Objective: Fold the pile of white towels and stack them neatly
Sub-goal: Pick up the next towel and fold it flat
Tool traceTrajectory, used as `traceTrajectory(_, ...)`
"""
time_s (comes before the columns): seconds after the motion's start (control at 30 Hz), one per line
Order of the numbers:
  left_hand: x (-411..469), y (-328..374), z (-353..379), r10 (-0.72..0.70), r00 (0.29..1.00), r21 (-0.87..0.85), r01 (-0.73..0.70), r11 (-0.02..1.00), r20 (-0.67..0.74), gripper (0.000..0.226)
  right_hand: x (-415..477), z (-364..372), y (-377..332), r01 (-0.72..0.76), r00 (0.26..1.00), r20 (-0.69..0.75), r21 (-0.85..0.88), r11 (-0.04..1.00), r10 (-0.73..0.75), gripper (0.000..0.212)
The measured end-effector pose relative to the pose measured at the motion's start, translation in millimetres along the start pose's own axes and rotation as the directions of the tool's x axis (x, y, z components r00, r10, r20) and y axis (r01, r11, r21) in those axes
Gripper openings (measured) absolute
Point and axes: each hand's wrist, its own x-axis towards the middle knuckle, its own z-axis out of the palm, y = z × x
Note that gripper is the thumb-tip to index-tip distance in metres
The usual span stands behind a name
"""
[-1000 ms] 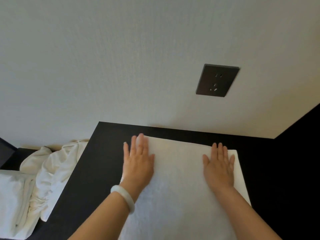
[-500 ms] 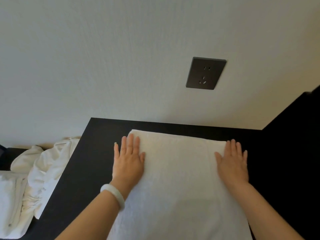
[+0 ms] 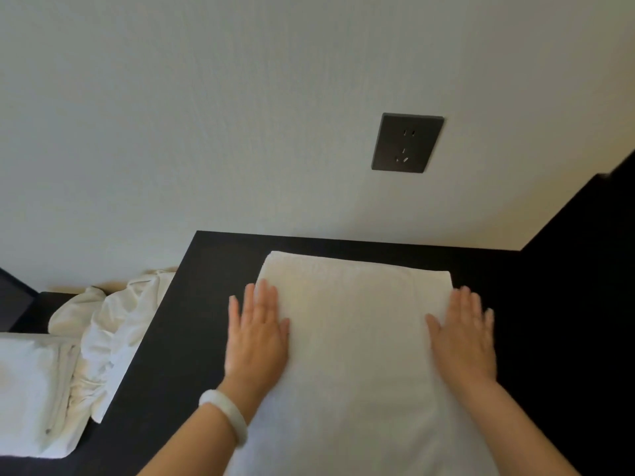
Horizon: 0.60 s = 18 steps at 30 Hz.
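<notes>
Head: left hand, right hand press plush towel.

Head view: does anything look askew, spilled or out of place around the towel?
Nothing stands out. The towel lies flat and square on the table, with the left hand and right hand pressed flat on its side edges. The only untidy thing is the crumpled pile left of the table, waiting to be folded.

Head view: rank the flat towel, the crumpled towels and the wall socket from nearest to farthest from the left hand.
1. flat towel, touching, beneath the left hand.
2. crumpled towels, off to its left.
3. wall socket, up on the wall, rightward.
</notes>
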Motion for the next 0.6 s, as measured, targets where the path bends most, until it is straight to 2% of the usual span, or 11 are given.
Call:
traceTrajectory(0.07, -11.8, 36.4, 2.5, 0.174, 0.983, -0.062, -0.178, 0.982, -0.062, 0.060, -21.1, 1.3, -37.7, 0.206, 0.974, -0.126, 0.138, 0.969, -0.189, 0.064)
traceTrajectory(0.1, -21.9, 54.0, 4.0, 0.273, 0.960, -0.091, -0.277, 0.957, -0.053, 0.057, -36.7, 3.4, -58.2, 0.343, 0.937, -0.138, 0.175, 0.923, -0.322, 0.062)
traceTrajectory(0.17, -38.8, 67.8, 7.2, 0.389, 0.921, -0.099, -0.388, 0.916, -0.011, 0.055, -66.5, 13.5, -81.9, 0.479, 0.876, -0.046, 0.200, 0.855, -0.480, 0.058)
traceTrajectory(0.2, -42.2, 61.8, 11.4, 0.391, 0.920, -0.088, -0.390, 0.917, -0.011, 0.055, -72.0, 18.2, -79.2, 0.475, 0.874, 0.002, 0.206, 0.855, -0.486, 0.058)
traceTrajectory(0.27, -43.8, 36.4, 14.0, 0.325, 0.946, -0.070, -0.324, 0.943, -0.006, 0.056, -69.0, 23.8, -51.6, 0.384, 0.915, 0.052, 0.189, 0.904, -0.400, 0.063)
traceTrajectory(0.37, -46.5, -10.9, 8.8, 0.115, 0.993, -0.031, -0.114, 0.993, 0.028, 0.064, -59.8, 18.9, 3.8, 0.173, 0.981, 0.073, 0.107, 0.979, -0.181, 0.083)
traceTrajectory(0.43, -53.4, -29.4, 2.1, -0.022, 0.998, -0.040, 0.024, 0.999, 0.058, 0.070, -61.9, 9.6, 29.1, 0.059, 0.990, 0.126, 0.057, 0.997, -0.066, 0.086)
traceTrajectory(0.47, -58.5, -29.8, -1.6, -0.046, 0.998, -0.033, 0.047, 0.998, 0.046, 0.070, -68.6, 3.2, 31.5, 0.053, 0.992, 0.111, 0.035, 0.998, -0.056, 0.086)
traceTrajectory(0.53, -70.6, -12.6, -9.1, 0.040, 0.999, -0.009, -0.040, 0.999, 0.033, 0.066, -88.5, -8.2, 18.4, 0.132, 0.988, 0.079, 0.045, 0.990, -0.135, 0.081)
traceTrajectory(0.6, -86.4, 11.1, -6.5, 0.166, 0.985, -0.038, -0.164, 0.986, 0.054, 0.061, -109.4, -3.8, -1.9, 0.254, 0.944, 0.202, 0.065, 0.965, -0.262, 0.077)
